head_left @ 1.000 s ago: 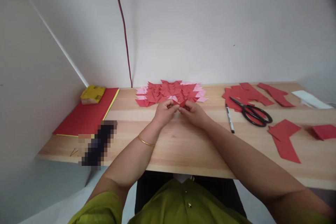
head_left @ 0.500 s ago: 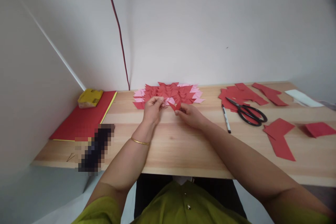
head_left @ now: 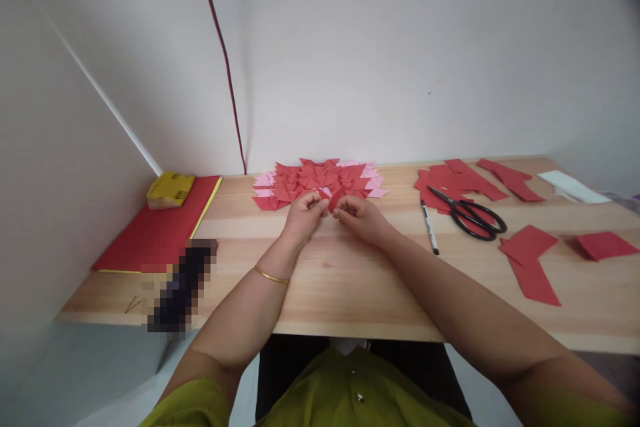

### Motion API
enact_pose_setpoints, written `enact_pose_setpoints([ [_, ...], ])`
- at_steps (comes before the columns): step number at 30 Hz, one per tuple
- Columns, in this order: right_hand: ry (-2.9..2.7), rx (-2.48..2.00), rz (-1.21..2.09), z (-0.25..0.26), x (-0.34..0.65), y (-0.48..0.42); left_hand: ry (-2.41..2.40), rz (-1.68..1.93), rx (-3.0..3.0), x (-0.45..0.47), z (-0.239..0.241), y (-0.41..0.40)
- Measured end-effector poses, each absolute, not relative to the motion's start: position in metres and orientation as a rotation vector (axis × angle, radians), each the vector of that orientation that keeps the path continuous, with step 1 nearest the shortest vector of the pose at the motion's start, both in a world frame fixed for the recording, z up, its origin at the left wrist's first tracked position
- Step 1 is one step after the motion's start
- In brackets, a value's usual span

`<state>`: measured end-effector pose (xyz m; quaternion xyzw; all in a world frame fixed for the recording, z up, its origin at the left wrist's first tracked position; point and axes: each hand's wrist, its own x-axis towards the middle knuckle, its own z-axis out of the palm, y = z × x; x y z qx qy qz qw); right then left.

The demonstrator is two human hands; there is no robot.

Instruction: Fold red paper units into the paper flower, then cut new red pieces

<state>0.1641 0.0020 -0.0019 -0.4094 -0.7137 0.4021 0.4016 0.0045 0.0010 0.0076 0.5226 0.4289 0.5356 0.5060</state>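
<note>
Bringing our left hand (head_left: 303, 217) back to the small red folded paper (head_left: 337, 199), we now pinch it from both sides; half a second ago only our right hand (head_left: 365, 218) held it, the left standing apart. We count one such piece in our grip, one pair of scissors (head_left: 453, 203), one marker (head_left: 429, 226) and one yellow packet (head_left: 171, 189) on the table (head_left: 350, 293); the red and pink pile (head_left: 319, 177) overlaps too much to count. Our piece shows pointed tips, partly hidden, just in front of that pile.
</note>
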Motion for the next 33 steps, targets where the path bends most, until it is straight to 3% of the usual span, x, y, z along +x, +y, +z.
enact_pose_setpoints([
  [17, -1.706, -0.98, 0.945, -0.0023, 0.163, 0.0024, 0.935, 1.136, 1.206, 0.0062, 0.0109, -0.0027],
  [33, -1.77, -1.023, 0.753, -0.0041, 0.1648, 0.0031, 1.134, 1.07, 1.727, 0.0021, 0.0137, -0.0031],
])
